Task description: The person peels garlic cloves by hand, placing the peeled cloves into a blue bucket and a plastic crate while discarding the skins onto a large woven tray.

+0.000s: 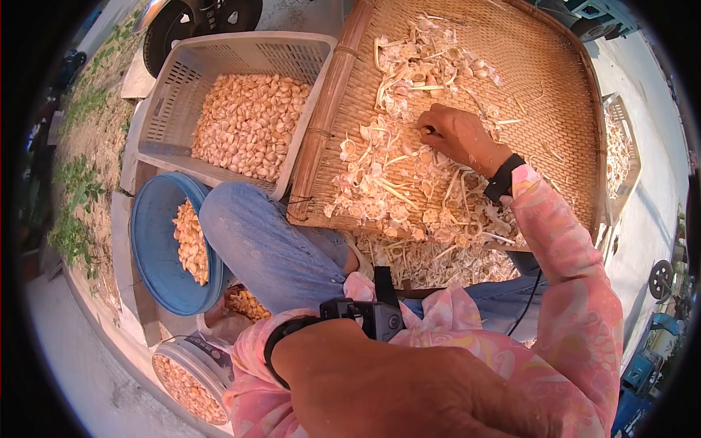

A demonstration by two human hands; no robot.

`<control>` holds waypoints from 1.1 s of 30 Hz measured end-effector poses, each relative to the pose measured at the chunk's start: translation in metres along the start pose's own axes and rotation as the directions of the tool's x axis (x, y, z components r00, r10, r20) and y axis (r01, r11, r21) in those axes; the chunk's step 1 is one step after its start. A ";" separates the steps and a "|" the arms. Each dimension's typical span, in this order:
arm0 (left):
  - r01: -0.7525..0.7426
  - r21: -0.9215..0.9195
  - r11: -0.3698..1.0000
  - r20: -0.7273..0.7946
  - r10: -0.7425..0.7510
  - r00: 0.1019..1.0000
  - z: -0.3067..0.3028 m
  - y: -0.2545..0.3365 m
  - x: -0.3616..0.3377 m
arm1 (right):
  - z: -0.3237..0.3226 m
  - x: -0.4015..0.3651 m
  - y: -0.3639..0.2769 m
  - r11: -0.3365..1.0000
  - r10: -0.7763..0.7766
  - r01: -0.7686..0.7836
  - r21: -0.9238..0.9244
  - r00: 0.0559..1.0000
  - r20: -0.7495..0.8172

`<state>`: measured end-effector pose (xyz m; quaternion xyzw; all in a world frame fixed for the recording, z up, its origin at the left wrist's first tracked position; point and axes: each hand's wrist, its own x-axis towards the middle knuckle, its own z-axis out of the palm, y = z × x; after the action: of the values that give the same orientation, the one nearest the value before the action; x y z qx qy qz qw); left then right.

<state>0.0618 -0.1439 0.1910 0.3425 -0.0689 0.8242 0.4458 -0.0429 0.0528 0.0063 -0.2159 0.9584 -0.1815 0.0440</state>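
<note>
My right hand (461,137), with a dark band at its wrist, is low over a woven bamboo tray (540,80). Its fingers are curled together, and what they hold, if anything, is hidden. Around it lie garlic skins and dry stalks (372,171), with another heap of garlic scraps (431,55) farther up the tray. My left hand (409,383) is bent across my body very close to the camera. Its back and wrist show, but its fingers are out of sight, so I cannot see what it touches.
Left of the tray stands a plastic crate (164,120) holding garlic cloves (252,120). A blue bucket (150,241) and a white bucket (212,358) hold more cloves. Skins pile up below the tray (453,266). Another crate (624,124) is at right, a wheel (164,36) at upper left.
</note>
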 end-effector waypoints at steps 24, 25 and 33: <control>-0.193 0.659 0.727 -0.353 0.525 0.775 0.037 0.005 -0.017 | 0.014 0.008 -0.040 0.999 0.022 -0.021 -0.030 0.999 0.043; -0.027 0.835 0.549 -0.329 0.539 0.775 0.024 0.032 -0.027 | 0.010 0.003 -0.039 0.995 0.057 -0.060 0.077 0.998 0.033; 0.750 0.660 -0.048 -0.523 0.688 0.504 -0.051 0.110 -0.077 | -0.014 -0.056 -0.028 0.268 0.274 -0.146 0.952 0.959 0.070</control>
<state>-0.0215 -0.2406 0.1259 0.0788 0.7958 0.5999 0.0268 0.0163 0.0574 0.0295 -0.0089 0.6851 -0.7159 0.1347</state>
